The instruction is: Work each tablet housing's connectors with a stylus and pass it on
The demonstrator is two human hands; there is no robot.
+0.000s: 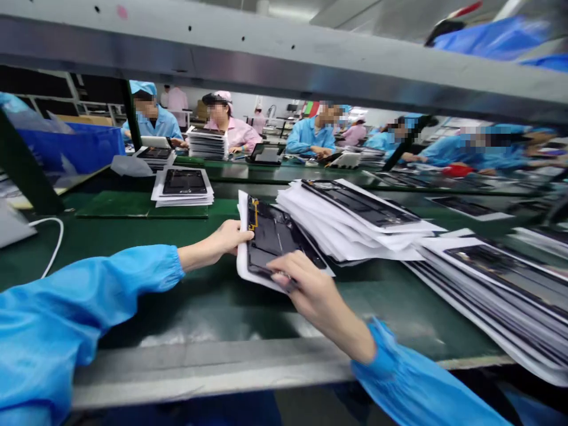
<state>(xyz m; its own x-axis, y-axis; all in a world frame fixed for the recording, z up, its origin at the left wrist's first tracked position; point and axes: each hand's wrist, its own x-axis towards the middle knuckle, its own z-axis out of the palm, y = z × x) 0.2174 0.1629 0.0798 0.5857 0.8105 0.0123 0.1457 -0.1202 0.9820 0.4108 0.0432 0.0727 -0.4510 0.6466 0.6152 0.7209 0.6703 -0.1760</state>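
A black tablet housing (270,234) with a yellow-orange flex cable lies on a white sheet (242,260), tilted slightly over the green bench. My left hand (224,239) grips the left edge of housing and sheet, thumb on top and fingers underneath. Over the housing's near edge is my right hand (306,278), its fingers closed together. Something small, dark and shiny shows at those fingers, too blurred to name. Just beyond the held housing, a stack of white sheets (319,231) carries another black housing (359,201).
More stacked housings and sheets (488,307) spread along the right. A smaller stack (181,183) stands at the back left, near a blue bin (71,148). A metal beam (284,71) crosses overhead. Several co-workers sit across the bench. A white cable (55,248) curves at left.
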